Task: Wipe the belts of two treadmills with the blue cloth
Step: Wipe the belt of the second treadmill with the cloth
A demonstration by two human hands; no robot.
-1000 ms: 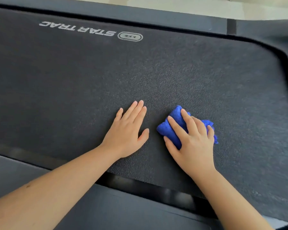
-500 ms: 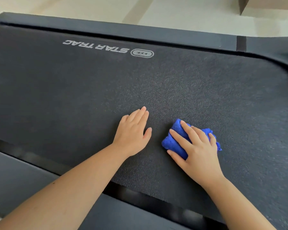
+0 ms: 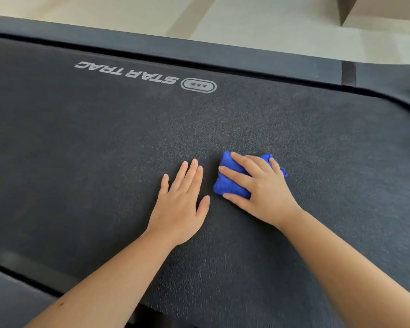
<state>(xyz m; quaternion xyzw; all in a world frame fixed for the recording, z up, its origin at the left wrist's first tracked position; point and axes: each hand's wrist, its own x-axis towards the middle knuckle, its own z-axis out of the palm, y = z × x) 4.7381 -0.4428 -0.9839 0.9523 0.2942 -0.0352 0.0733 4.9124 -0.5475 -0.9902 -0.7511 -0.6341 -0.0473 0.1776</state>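
The blue cloth [image 3: 227, 187] is folded into a small wad and sits on the treadmill belt [image 3: 104, 150], right of the belt's centre and nearer your edge than the far one. Your right hand [image 3: 263, 192] lies on top of it, palm down. The fingers [image 3: 244, 162] are spread and nearly straight, pressing the cloth onto the belt, not curled round it. The thumb runs along the cloth's near edge. Blue shows past the fingertips on the left, and a small corner shows by the little finger on the right.

Your left hand [image 3: 180, 209] is just beside the cloth on its left, not touching it. It rests flat on the bare belt, holding nothing, with the fingers straight and close together and the thumb angled out toward the cloth. Both forearms come in from the bottom of the view.

The belt is dark grey and grainy. A pale STAR TRAC logo [image 3: 126, 72] is printed upside down to you near the far edge, with an oval arrow badge [image 3: 198, 85] on its right end.

A dark side rail [image 3: 199, 53] runs along the far side of the belt, and another rail [image 3: 10, 299] shows at bottom left. At the right the belt's edge curves round. Past the far rail is a pale floor [image 3: 246, 17]. I can't tell what the dark-edged object [image 3: 346, 10] in the top right corner is.
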